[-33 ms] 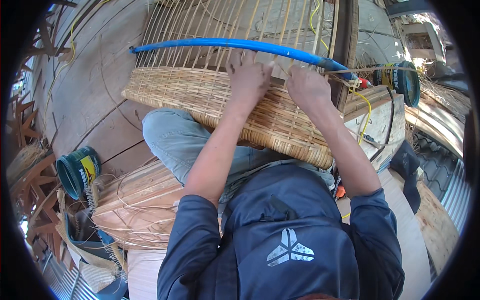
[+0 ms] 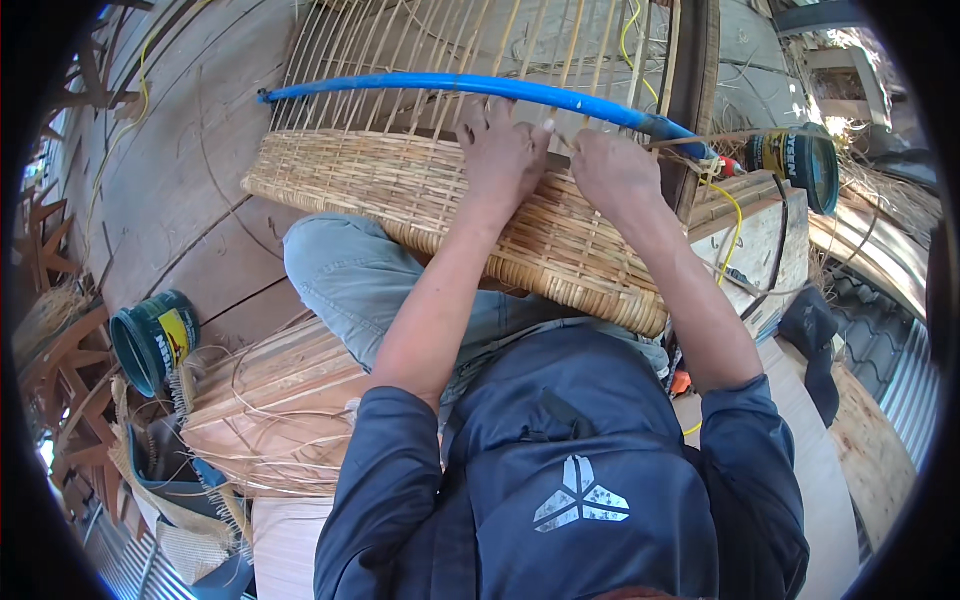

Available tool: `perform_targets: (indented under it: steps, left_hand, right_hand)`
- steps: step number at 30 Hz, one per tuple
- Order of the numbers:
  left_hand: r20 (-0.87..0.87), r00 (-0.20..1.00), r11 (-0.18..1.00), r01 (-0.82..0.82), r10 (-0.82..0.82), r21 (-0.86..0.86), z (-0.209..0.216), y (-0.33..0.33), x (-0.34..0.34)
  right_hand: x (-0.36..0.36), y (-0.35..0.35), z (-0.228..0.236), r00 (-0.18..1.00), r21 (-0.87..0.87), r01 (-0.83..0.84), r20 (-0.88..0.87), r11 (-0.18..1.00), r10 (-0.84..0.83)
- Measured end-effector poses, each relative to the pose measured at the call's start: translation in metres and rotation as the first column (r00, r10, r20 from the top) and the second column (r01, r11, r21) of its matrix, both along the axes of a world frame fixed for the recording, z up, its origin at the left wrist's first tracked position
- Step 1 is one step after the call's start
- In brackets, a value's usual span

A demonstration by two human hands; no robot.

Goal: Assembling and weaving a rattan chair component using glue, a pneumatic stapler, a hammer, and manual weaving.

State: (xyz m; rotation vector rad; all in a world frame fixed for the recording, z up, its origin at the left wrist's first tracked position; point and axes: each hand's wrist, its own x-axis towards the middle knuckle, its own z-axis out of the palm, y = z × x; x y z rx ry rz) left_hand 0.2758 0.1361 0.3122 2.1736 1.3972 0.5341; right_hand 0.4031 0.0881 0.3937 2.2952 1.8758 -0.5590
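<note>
Right hand [image 2: 615, 175] pinching cane strip [image 2: 690, 140], now slightly nearer left hand [image 2: 497, 160]; latter over far basket [image 2: 360, 180] edge, grip unclear; weave looks little changed.

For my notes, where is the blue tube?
In the head view's upper middle, the blue tube crosses thin rods just above the woven panel and left hand.

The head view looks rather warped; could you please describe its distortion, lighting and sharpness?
Head view: fisheye curvature within a black surround; washed-out sunlit patches above the right-hand green bucket; softer light on the woven panel, its weave fairly crisp.
</note>
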Motion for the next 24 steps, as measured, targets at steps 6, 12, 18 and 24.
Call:
perform_targets:
  steps: [6, 12, 18, 24]
  left_hand:
    - [-0.032, 0.994, 0.994, -0.105, 0.105, 0.027, -0.020, 0.003, -0.008]
    - [0.332, 0.900, 0.940, -0.329, 0.283, 0.090, -0.021, 0.044, -0.104]
    - [0.359, 0.880, 0.951, -0.278, 0.310, -0.138, -0.004, 0.028, -0.099]
    - [-0.061, 0.973, 0.974, -0.224, 0.223, -0.015, -0.042, 0.020, -0.086]
  right_hand:
    - [-0.013, -0.003, -0.041, 0.982, -0.018, -0.102, 0.161, 0.995, 0.103]
    - [-0.057, 0.030, -0.017, 0.942, 0.458, -0.281, -0.036, 0.843, 0.333]
    - [-0.081, 0.043, -0.030, 0.951, 0.160, -0.109, -0.269, 0.981, 0.150]
    - [-0.093, 0.059, -0.045, 0.976, 0.055, -0.173, 0.143, 0.983, 0.164]
